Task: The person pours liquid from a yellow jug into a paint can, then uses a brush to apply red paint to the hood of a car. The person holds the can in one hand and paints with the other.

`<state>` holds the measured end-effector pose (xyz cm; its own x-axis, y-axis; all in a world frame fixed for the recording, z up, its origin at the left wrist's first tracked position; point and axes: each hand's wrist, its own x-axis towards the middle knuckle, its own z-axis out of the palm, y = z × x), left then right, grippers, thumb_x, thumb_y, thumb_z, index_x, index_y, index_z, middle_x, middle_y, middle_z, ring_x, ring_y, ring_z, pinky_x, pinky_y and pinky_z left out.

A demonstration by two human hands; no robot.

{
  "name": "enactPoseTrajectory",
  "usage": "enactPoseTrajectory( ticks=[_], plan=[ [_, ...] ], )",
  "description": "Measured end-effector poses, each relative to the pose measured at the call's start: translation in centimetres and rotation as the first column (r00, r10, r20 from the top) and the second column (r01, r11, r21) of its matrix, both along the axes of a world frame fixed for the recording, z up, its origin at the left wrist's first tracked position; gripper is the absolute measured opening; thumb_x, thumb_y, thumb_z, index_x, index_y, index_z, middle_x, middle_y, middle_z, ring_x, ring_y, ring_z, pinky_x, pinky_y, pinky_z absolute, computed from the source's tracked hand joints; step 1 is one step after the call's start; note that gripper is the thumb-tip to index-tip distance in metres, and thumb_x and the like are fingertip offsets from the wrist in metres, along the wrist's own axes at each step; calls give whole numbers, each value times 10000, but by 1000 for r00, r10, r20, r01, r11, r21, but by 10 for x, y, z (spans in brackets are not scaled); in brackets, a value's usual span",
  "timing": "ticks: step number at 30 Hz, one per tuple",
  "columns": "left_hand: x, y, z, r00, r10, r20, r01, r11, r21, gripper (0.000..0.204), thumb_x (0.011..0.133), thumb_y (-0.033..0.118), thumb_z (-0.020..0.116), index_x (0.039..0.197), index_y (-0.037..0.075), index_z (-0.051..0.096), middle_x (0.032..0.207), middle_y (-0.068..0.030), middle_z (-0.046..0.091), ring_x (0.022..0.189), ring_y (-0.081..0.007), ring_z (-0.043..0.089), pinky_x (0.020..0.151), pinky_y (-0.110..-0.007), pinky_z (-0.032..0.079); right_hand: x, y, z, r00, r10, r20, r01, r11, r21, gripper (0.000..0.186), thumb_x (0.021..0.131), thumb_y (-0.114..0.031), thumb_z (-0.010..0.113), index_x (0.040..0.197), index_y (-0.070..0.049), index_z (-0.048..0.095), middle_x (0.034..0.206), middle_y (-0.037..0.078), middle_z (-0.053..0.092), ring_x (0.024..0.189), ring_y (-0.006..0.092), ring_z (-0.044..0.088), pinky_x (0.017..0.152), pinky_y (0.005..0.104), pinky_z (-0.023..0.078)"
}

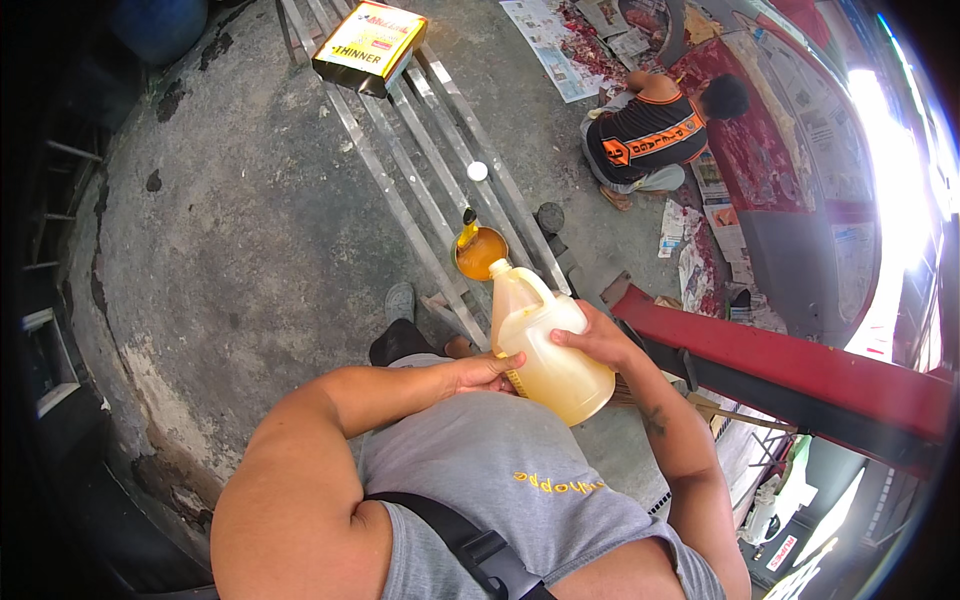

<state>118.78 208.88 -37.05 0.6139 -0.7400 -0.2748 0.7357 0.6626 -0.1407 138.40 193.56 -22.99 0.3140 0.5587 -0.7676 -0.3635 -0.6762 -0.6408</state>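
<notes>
A large translucent plastic jug with pale yellowish liquid is tilted in front of my belly, its neck pointing away from me. My left hand grips its left side, and my right hand is wrapped against its right side near the handle. The jug's mouth is at the near rim of a round container holding amber liquid. Whether liquid is flowing cannot be made out. A yellow-handled tool with a dark tip leans in that container. Beyond it, a white round cap lies on the metal rails.
Long metal rails like a ladder run away from me under the container. A rectangular yellow-and-white tin stands at their far end. A red beam extends at right. A crouching person works beside a red panel and newspapers.
</notes>
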Motion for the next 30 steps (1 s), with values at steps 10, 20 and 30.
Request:
enactPoseTrajectory(
  ticks=[10, 20, 30],
  plan=[
    [0, -1, 2, 1000, 23, 9, -23, 999, 26, 943, 867, 519, 859, 1616, 134, 435, 1543, -140, 605, 1418, -314, 585, 1216, -509, 471, -2, 2, 10, 997, -24, 72, 31, 994, -101, 832, 874, -329, 937, 1509, 3, 516, 1361, 127, 684, 1246, 220, 661, 1081, 389, 539],
    [5, 2, 9, 998, 45, 54, -57, 969, 240, 817, 938, 291, 872, 1612, 181, 423, 1530, -81, 588, 1404, -282, 585, 1159, -481, 533, -1, -23, -17, 998, -70, -8, 70, 987, 145, 1019, 780, -205, 994, 1595, -21, 411, 1481, 103, 592, 1374, 203, 557, 1173, 389, 460],
    [22, 17, 38, 888, 45, 457, -390, 599, 700, 1131, 748, 49, 967, 1671, 152, 322, 1578, -81, 526, 1458, -247, 510, 1202, -428, 466, -24, -48, -17, 958, -46, 284, -10, 981, 192, 1454, 607, -300, 1079, 1695, -30, 153, 1643, 150, 421, 1532, 262, 404, 1278, 418, 327]
  ],
)
